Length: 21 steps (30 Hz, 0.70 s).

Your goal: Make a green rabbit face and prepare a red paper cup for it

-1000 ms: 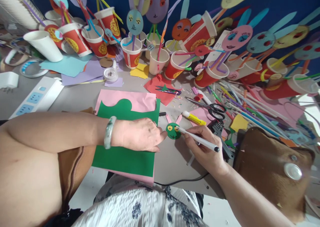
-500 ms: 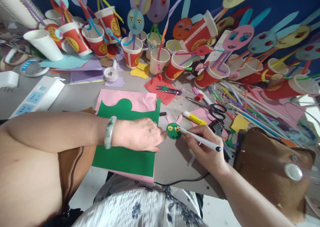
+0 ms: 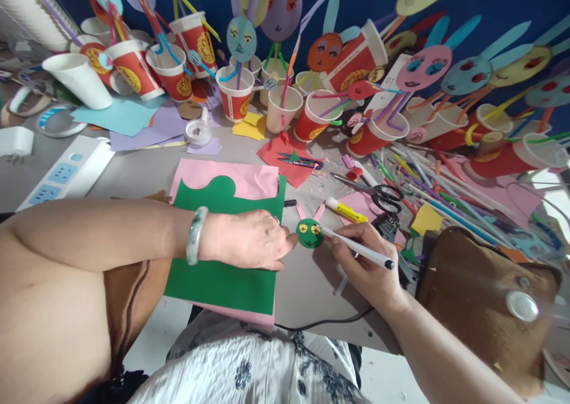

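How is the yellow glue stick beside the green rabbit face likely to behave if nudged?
The yellow glue stick would probably roll, as its barrel looks round and lies sideways. It seems stiff, likely plastic, so it should keep its shape.

The left forearm [image 3: 111, 232] is laid across from the side, and the left hand [image 3: 249, 239] is held back upward, its fingers bent and its index and thumb tips kept slightly apart. The right forearm [image 3: 454, 344] is angled up from below, to the right of the left hand. The right hand [image 3: 369, 261] is turned toward the left fingertips, with thumb and fingers closed in a writing grip. The two hands are not touched together.
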Tool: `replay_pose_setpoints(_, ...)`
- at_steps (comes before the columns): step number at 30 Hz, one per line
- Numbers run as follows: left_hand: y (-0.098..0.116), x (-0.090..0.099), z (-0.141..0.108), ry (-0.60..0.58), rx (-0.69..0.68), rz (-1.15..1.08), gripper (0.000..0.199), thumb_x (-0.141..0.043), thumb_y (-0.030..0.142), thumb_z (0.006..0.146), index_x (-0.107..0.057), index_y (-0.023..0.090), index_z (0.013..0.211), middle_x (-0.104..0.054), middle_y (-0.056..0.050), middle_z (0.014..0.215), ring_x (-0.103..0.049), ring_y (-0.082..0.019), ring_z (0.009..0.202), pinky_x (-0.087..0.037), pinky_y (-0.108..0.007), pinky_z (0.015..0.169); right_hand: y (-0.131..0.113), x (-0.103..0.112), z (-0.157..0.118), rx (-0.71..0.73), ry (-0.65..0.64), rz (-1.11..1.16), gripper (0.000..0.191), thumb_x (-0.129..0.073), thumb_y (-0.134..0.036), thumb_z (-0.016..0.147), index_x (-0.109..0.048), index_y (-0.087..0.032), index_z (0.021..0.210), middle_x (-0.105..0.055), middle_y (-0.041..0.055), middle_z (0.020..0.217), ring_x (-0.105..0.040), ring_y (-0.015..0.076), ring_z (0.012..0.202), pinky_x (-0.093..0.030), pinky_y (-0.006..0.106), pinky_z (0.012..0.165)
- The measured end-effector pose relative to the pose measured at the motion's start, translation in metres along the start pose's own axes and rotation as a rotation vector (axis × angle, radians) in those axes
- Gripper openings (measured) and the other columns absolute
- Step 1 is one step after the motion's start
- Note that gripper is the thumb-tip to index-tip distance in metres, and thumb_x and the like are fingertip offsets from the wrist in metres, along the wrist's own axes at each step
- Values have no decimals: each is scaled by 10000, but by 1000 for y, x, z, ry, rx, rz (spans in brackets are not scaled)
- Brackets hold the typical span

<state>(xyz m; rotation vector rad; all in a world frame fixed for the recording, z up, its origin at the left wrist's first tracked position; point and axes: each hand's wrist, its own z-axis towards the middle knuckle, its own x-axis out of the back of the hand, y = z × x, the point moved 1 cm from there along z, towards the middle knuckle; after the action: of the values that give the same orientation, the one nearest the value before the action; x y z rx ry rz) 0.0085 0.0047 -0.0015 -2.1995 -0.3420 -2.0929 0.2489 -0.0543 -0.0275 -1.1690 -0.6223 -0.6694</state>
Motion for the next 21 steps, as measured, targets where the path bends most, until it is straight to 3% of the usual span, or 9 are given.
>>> replay_pose_setpoints(9,1,2,1,-33,4,8,405,-563,464,987,-632,82,1104,-709,-94,844,-668,-211,699,-428,-339,586,2,0,0,11,46,-24,72,-646,-242,870,-600,-234,815,-664,-21,617,-576,133,473,-457,277,489)
replay_pose_setpoints(14,0,0,0,-3,3,2,398,-574,473,980,-631,94,1087,-713,-97,854,-668,-203,709,-427,-328,594,3,1,0,9,22,-26,59,-648,-224,861,-610,-225,815,-669,-26,628,-541,106,443,-425,249,456)
replay_pose_setpoints(21,1,3,2,-90,9,-1,415,-529,469,1004,-632,85,1121,-717,-104,888,-679,-213,736,-438,-340,614,2,0,0,18,21,-7,74,-648,-216,865,-604,-227,808,-641,-44,597,-492,91,409,-408,247,443)
